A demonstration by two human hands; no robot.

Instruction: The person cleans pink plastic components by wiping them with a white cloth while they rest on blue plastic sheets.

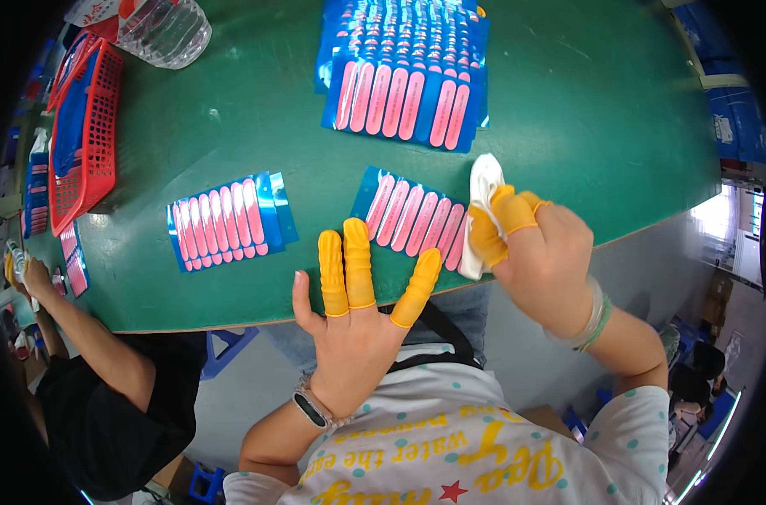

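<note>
A blue sheet with a row of pink rounded strips (412, 217) lies near the table's front edge, slightly tilted. My left hand (355, 341) has its fingers spread, three of them in yellow finger cots. Its fingertips rest along the near edge of that sheet; whether they press on it I cannot tell. A folded white cloth (486, 178) is gripped in my right hand (550, 265), which also wears yellow finger cots. The cloth sits over the sheet's right end and hides part of it.
Left of my hands lie more pink-strip sheets (223, 223) in a small pile. A larger stack of such sheets (400, 101) is at the back. A red basket (105, 126) and a clear plastic jug (168, 34) stand at left. A co-worker's arm (97, 324) reaches in at far left.
</note>
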